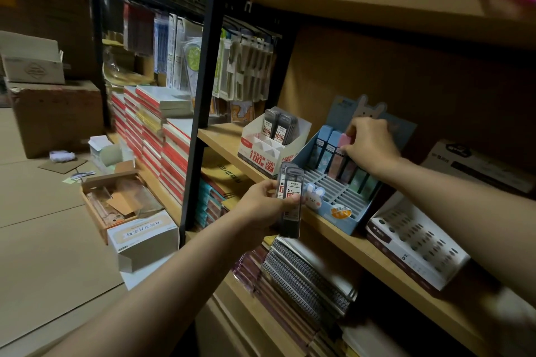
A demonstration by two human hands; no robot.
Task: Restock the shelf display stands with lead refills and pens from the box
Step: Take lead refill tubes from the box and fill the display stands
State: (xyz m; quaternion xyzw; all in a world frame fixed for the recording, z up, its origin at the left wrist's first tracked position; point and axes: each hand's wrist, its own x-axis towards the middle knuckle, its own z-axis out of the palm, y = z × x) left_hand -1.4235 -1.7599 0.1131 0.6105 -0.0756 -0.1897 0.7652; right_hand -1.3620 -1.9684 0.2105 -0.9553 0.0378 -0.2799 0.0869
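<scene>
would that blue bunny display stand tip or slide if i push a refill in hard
The blue display stand looks like thin card and mostly empty, so probably light and apt to slide back. Its tall rear refills may make it tip backward.

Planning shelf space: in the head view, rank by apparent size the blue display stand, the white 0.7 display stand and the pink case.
1. blue display stand
2. white 0.7 display stand, though farther away, so unsure
3. pink case, clearly smallest

Dim stockroom, wooden shelves (362, 0), cardboard-covered floor (43, 226)

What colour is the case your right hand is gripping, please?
Pink case, clearest in the head view.
</scene>
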